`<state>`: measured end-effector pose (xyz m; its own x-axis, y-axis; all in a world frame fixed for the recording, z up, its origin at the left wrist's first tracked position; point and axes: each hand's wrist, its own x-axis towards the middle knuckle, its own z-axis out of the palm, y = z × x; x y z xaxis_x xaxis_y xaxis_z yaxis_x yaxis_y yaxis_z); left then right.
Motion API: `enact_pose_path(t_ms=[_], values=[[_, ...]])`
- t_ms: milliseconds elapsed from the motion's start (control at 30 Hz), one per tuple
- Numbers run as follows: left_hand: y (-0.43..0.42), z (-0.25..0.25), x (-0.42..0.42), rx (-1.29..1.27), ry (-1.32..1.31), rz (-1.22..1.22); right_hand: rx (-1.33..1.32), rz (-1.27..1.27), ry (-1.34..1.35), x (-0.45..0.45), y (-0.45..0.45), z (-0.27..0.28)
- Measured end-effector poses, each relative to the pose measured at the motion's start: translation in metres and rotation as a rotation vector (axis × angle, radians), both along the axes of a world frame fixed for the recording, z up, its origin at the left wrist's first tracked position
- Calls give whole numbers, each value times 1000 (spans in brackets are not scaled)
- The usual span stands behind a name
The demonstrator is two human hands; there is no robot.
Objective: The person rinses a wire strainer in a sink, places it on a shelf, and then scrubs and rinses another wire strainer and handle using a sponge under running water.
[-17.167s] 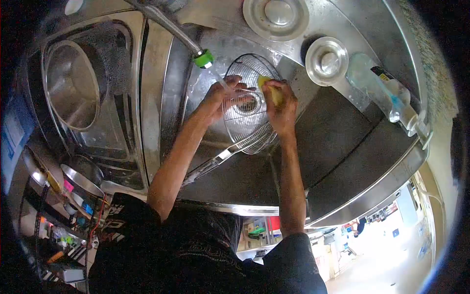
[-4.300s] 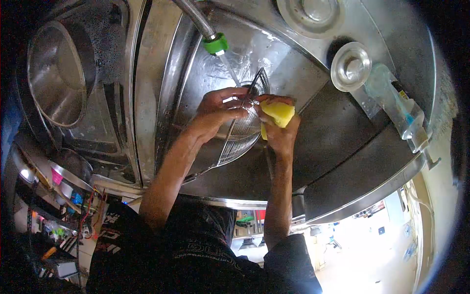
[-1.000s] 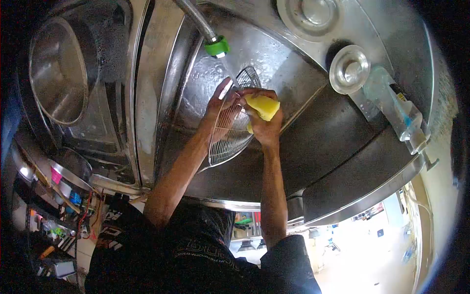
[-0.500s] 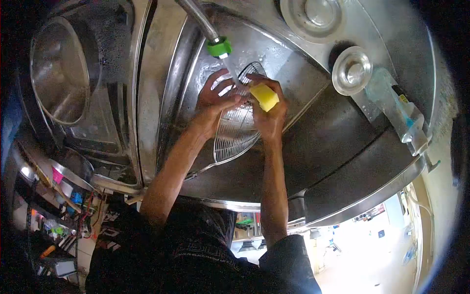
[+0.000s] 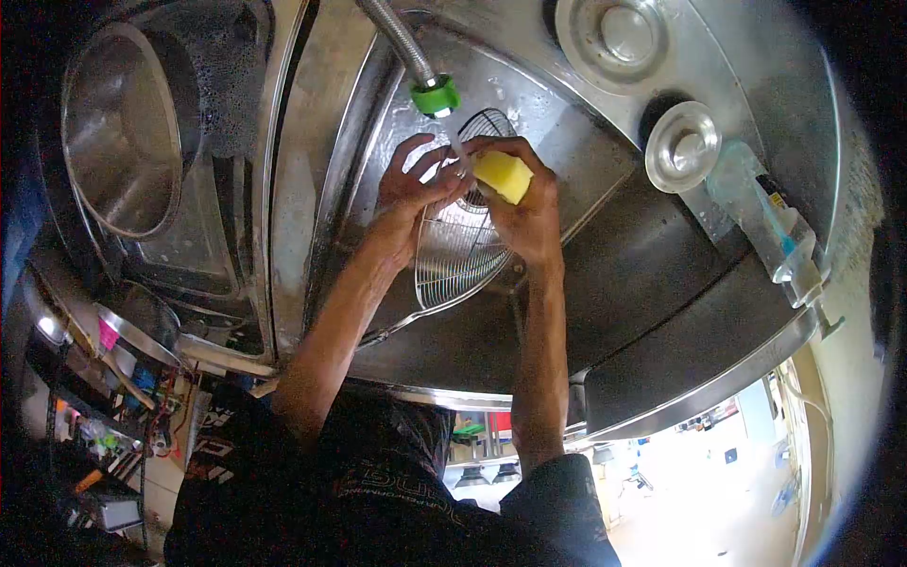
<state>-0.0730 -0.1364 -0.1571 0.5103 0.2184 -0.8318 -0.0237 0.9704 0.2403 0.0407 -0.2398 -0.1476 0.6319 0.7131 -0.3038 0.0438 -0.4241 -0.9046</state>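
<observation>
My right hand (image 5: 531, 203) is closed around a yellow sponge (image 5: 505, 177), under the running tap. Beside it, my left hand (image 5: 408, 189) has its thumb and fingers curled inward at the water stream. Whatever lies between the left fingertips is too small and blurred to make out. Below both hands, a wire skimmer (image 5: 461, 263) leans in the sink (image 5: 605, 274), its handle pointing to the lower left. The hands hide part of its mesh. Water falls from a metal hose tap with a green collar (image 5: 435, 96) onto the fingers.
A large metal bowl (image 5: 123, 132) sits in the basin at left. Two round metal lids or dishes, one large (image 5: 619, 38) and one small (image 5: 682, 148), lie on the right ledge. Next to them is a clear plastic pump bottle (image 5: 770, 213).
The sponge has tilted and shifted slightly left, nearer the left fingers. Both hands stay under the water. The whole view has shifted a little.
</observation>
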Motion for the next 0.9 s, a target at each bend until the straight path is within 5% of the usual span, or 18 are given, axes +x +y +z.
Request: enact_pose_path(t_ms=[100, 300, 400, 467, 900], values=[[-2, 1, 0, -27, -45, 2, -9, -20, 149, 3, 2, -4], [-7, 8, 3, 26, 20, -92, -89, 142, -80, 10, 0, -7], [-11, 1, 3, -29, 22, -6, -144, 134, 120, 9, -8, -7], [-11, -1, 0, -32, -35, 19, 78, -163, 246, -2, -10, -13], [-11, -6, -3, -100, -86, 18, 2, -45, 198, 7, -6, -3]])
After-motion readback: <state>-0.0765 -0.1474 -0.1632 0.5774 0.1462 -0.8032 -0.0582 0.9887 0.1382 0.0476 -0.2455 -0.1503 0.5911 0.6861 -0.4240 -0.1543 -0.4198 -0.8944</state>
